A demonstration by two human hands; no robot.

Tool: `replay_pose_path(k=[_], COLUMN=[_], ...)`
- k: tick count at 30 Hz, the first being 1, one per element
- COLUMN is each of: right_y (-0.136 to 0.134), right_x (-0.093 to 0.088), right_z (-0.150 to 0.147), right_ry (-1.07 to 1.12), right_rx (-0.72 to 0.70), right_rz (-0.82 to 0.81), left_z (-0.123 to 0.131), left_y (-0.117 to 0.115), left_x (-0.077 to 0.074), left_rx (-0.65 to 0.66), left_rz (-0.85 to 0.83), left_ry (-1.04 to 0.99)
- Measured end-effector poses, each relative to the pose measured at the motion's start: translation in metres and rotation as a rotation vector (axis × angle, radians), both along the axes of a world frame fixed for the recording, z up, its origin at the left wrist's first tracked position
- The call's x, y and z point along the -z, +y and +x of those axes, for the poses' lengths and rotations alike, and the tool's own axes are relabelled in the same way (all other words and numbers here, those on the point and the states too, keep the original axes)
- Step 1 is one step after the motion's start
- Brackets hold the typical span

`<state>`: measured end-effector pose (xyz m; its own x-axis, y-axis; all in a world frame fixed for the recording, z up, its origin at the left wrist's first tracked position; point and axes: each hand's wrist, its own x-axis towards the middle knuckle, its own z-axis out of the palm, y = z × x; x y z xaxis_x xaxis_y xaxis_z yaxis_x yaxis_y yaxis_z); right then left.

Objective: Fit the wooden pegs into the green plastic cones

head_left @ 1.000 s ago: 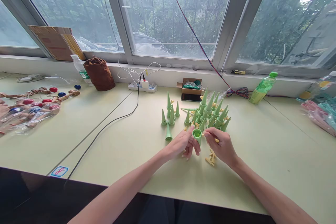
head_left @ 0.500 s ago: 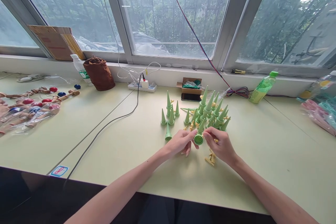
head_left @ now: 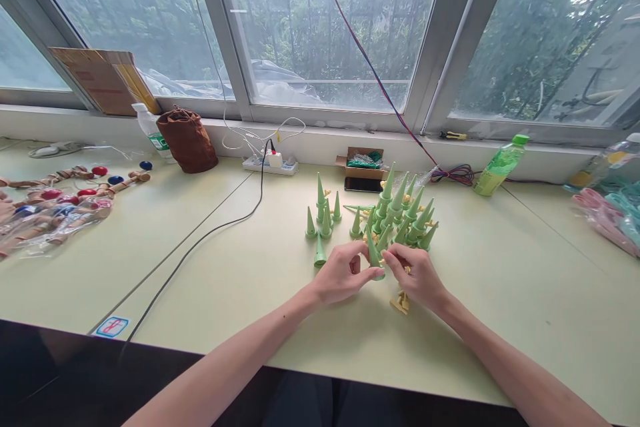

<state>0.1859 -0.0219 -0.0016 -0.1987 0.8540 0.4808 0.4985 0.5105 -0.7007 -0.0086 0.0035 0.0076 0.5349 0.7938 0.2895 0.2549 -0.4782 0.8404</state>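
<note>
My left hand (head_left: pixel 343 273) is closed around the lower part of a green plastic cone (head_left: pixel 373 252), which stands nearly upright with its tip leaning slightly left. Against the cone's right side, my right hand (head_left: pixel 419 275) pinches a small yellow piece, mostly hidden by the fingertips. Below that hand, several yellow plastic pieces (head_left: pixel 400 303) lie on the table. Just beyond both hands stands a dense cluster of green cones (head_left: pixel 397 203) with yellow bits among them. A smaller group of cones (head_left: pixel 321 197) stands to the left, one of them lying with its base towards me.
At the back are a small cardboard box (head_left: pixel 367 159), a dark phone (head_left: pixel 362 184), a power strip (head_left: pixel 285 167) and a brown pouch (head_left: pixel 189 141). A green bottle (head_left: pixel 501 165) stands right. Bagged wooden toys (head_left: pixel 55 213) lie left. A black cable (head_left: pixel 215 229) crosses the table.
The held cone has turned from showing its round base towards me to nearly upright. My left fingers have shifted round its base; the right hand stays close beside it.
</note>
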Motion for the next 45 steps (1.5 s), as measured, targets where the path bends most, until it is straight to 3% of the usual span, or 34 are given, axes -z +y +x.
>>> replay_pose_path(k=[5,15,21,26,29,38,45], right_y=[0.000,0.000,0.001,0.000,-0.001,0.000,0.000], right_x=[0.000,0.002,0.001,0.000,-0.001,0.000,0.002], right_z=[0.000,0.000,0.002,0.002,0.002,0.000,0.001], right_ry=[0.011,0.150,0.205,0.147,0.135,0.120,0.126], right_rx=[0.003,0.074,0.057,0.005,-0.002,0.007,0.006], right_rz=[-0.035,-0.076,-0.001,0.048,0.052,0.051,0.018], left_z=[0.002,0.002,0.002,0.003,0.004,0.004,0.003], left_y=[0.001,0.000,0.004,0.004,0.004,0.004,0.001], left_x=[0.005,0.003,-0.001,-0.002,-0.002,-0.005,-0.003], left_rx=[-0.007,-0.050,-0.119,0.052,0.084,0.055,-0.029], left_rz=[0.206,0.196,0.000,-0.349,-0.428,-0.373,-0.142], left_ry=[0.059,-0.002,-0.081,-0.008,-0.008,-0.056,-0.043])
